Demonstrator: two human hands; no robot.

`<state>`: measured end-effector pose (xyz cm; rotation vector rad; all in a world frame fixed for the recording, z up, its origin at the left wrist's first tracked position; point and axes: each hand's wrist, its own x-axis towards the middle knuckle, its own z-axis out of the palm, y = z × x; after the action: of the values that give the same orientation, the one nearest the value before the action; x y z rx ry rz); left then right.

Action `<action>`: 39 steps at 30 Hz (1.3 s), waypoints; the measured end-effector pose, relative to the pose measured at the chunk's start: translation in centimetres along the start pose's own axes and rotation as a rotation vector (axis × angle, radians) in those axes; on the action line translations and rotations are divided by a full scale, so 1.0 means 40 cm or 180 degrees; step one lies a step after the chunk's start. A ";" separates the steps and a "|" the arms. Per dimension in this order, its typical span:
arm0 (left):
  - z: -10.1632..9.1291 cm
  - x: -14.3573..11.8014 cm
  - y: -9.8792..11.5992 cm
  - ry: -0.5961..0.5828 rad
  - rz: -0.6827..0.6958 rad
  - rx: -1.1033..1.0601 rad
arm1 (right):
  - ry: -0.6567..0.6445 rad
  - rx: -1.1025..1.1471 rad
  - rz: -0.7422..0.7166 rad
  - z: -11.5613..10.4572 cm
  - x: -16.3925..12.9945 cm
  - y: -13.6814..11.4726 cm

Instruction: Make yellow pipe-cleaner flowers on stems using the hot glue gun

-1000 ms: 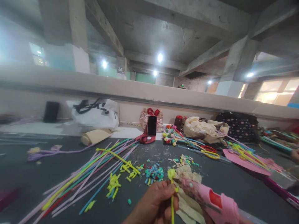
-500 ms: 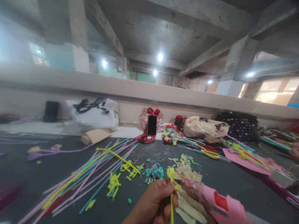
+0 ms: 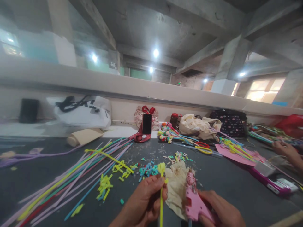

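Observation:
Between the thumb and fingers of my left hand (image 3: 148,200) is a yellow pipe-cleaner flower (image 3: 161,168), its looped head up and its stem hanging down. A pink hot glue gun (image 3: 194,201) is gripped in my right hand (image 3: 219,209), nozzle pointing away from me. Under and beside both hands lies a crumpled beige cloth (image 3: 176,186). Just beyond my left hand is a pile of blue and teal cut bits (image 3: 149,170). Yellow cut pieces (image 3: 104,186) lie to its left. The gun's tip is apart from the flower.
Long coloured pipe cleaners (image 3: 71,183) spread over the left of the dark table. Behind stand a phone (image 3: 147,124), a bunch of small flowers (image 3: 165,134) and scissors (image 3: 203,148). A pink sheet (image 3: 234,154) lies at right, where another person's hand (image 3: 287,151) reaches in.
The glue gun has swung from pointing left at the flower to pointing forward, away from it. My right hand has come into view. The view has turned slightly right.

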<state>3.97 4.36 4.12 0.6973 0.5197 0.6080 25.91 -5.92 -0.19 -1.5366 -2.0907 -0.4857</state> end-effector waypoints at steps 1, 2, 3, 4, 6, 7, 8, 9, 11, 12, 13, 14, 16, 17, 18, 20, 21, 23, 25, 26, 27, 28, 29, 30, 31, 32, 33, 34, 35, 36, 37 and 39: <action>0.001 0.000 0.000 -0.0003 -0.0037 0.0008 | -0.0037 -0.0103 -0.0069 0.005 0.003 -0.002; 0.000 0.000 0.001 -0.0006 -0.0068 0.0010 | -0.0068 -0.0192 -0.0148 0.009 0.009 -0.005; -0.001 0.001 0.002 -0.0016 -0.0110 0.0008 | -0.0074 -0.0267 -0.0203 0.013 0.018 -0.009; -0.003 0.003 0.004 -0.0018 -0.0157 0.0001 | -0.0063 -0.0322 -0.0221 0.017 0.028 -0.014; -0.008 0.006 0.007 -0.0066 -0.0268 0.0034 | -0.0043 -0.0401 -0.0164 0.025 0.047 -0.024; -0.011 0.008 0.008 -0.0126 -0.0307 0.0069 | -0.0060 -0.0431 -0.0128 0.030 0.054 -0.028; -0.015 0.011 0.007 -0.0180 -0.0300 0.0082 | -0.0097 -0.0453 -0.0111 0.033 0.059 -0.030; -0.017 0.013 0.006 -0.0219 -0.0278 0.0075 | -0.0152 -0.0466 -0.0101 0.036 0.061 -0.031; -0.021 0.016 0.003 -0.0285 -0.0234 0.0054 | -0.0240 -0.0519 -0.0131 0.034 0.061 -0.030; -0.022 0.018 0.000 -0.0275 -0.0177 0.0009 | -0.0214 -0.0582 -0.0177 0.029 0.061 -0.029; -0.022 0.018 -0.002 -0.0288 -0.0148 -0.0009 | -0.0128 -0.0661 -0.0223 0.020 0.062 -0.029; -0.021 0.019 -0.004 -0.0330 -0.0149 -0.0005 | 0.0004 -0.0717 -0.0276 0.009 0.065 -0.032; -0.016 0.016 -0.007 -0.0487 -0.0171 0.0019 | 0.0243 -0.0559 -0.0392 -0.018 0.080 -0.046; -0.014 0.013 -0.007 -0.0540 -0.0150 -0.0004 | 0.0292 -0.0311 -0.0429 -0.031 0.092 -0.057; -0.011 0.010 -0.007 -0.0582 -0.0128 -0.0025 | 0.0250 0.0084 -0.0418 -0.043 0.107 -0.071; -0.007 0.005 -0.007 -0.0616 -0.0069 -0.0089 | 0.0130 0.0866 -0.0245 -0.056 0.141 -0.099; -0.007 0.004 -0.007 -0.0650 -0.0068 -0.0115 | 0.0188 0.1118 -0.0236 -0.057 0.158 -0.112; -0.009 0.006 -0.009 -0.0784 -0.0064 -0.0179 | 0.0345 0.1271 -0.0348 -0.050 0.186 -0.129; -0.013 0.014 -0.013 -0.0943 -0.0054 -0.0233 | 0.0430 0.1231 -0.0488 -0.039 0.205 -0.137; -0.014 0.019 -0.016 -0.0982 -0.0039 -0.0226 | 0.0450 0.1231 -0.0516 -0.035 0.212 -0.139; -0.016 0.023 -0.018 -0.1003 -0.0037 -0.0174 | 0.0438 0.1262 -0.0506 -0.032 0.217 -0.140; -0.016 0.026 -0.019 -0.0999 -0.0037 -0.0096 | 0.0420 0.1327 -0.0478 -0.032 0.220 -0.140; -0.016 0.028 -0.020 -0.0983 -0.0038 -0.0010 | 0.0416 0.1408 -0.0448 -0.032 0.223 -0.140; -0.016 0.029 -0.020 -0.0961 -0.0031 0.0067 | 0.0411 0.1475 -0.0431 -0.034 0.224 -0.139; -0.016 0.029 -0.021 -0.0940 -0.0023 0.0134 | 0.0395 0.1510 -0.0424 -0.036 0.225 -0.139; -0.017 0.029 -0.022 -0.0916 -0.0036 0.0182 | 0.0375 0.1501 -0.0438 -0.038 0.226 -0.138; -0.018 0.030 -0.024 -0.0878 -0.0055 0.0207 | 0.0368 0.1441 -0.0475 -0.039 0.225 -0.137; -0.020 0.032 -0.026 -0.0829 -0.0081 0.0218 | 0.0367 0.1332 -0.0535 -0.040 0.224 -0.135; -0.024 0.034 -0.030 -0.0797 -0.0124 0.0226 | 0.0359 0.1181 -0.0603 -0.041 0.223 -0.134; -0.027 0.037 -0.034 -0.0776 -0.0151 0.0214 | 0.0363 0.1013 -0.0684 -0.041 0.221 -0.133; -0.031 0.041 -0.038 -0.0775 -0.0171 0.0192 | 0.0391 0.0863 -0.0767 -0.040 0.219 -0.133; -0.038 0.045 -0.042 -0.0786 -0.0183 0.0186 | 0.0410 0.0749 -0.0848 -0.041 0.215 -0.131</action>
<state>4.87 5.17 1.49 0.7979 0.3278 0.4467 19.15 -1.71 6.18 -1.0740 -2.1735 -0.4026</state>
